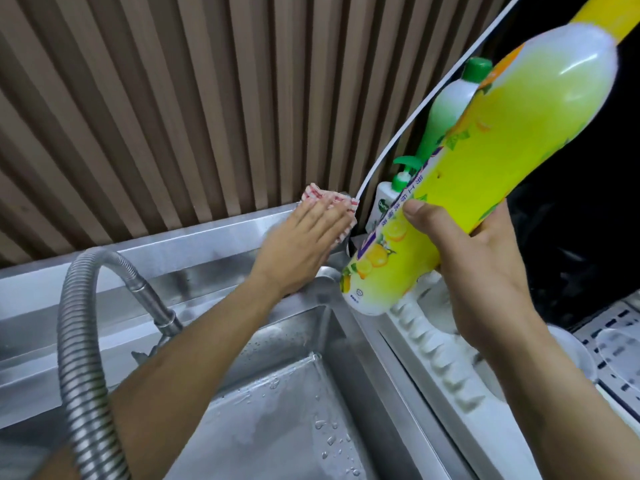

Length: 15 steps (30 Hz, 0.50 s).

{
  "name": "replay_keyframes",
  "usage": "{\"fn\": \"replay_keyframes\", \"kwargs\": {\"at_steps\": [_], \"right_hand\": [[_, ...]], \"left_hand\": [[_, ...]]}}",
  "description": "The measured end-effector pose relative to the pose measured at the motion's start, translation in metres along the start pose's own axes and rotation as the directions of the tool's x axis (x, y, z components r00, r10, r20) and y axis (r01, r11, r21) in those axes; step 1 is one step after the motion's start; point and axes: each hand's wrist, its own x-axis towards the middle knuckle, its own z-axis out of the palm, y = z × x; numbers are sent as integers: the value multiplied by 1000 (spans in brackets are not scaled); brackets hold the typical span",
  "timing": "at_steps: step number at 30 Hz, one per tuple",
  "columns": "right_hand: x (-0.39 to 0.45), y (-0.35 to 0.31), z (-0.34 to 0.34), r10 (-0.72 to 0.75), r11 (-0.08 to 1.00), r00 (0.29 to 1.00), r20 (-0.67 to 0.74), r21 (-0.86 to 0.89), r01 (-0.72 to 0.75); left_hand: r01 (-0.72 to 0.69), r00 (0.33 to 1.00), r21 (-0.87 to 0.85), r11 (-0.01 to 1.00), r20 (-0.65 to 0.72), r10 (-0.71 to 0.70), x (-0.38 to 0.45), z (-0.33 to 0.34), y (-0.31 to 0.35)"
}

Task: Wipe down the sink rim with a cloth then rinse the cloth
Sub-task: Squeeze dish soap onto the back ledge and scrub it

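1. Firmly, the right hand [485,268] is wrapped around a yellow dish-soap bottle [485,161], thumb across the label, holding it tilted in the air with its base low over the sink's right edge and its top end up toward the camera.
2. Flat and spread, the left hand [304,244] presses a red-and-white striped cloth [329,199] onto the back rim of the sink [207,244] – fingers lie straight, not curled, at the rim's far right corner against the slatted wall [173,98].
3. Behind the lifted bottle stand a green-capped bottle [450,109] and a small pump bottle [388,199].
4. A bendy metal tap hose [79,341] arches over the wet basin – a white dish rack [443,358] sits just right of the sink.
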Motion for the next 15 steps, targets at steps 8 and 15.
{"fn": "replay_keyframes", "kwargs": {"at_steps": [8, 15], "right_hand": [[-13, 5, -14, -25, 990, 999, 26, -136, 28], [-14, 6, -7, -18, 996, 1000, 21, -84, 20]], "left_hand": [[32, 999, 137, 990, -2, -32, -64, -5, -18], [-132, 988, 180, 975, 104, 114, -2, -13, 2]]}}
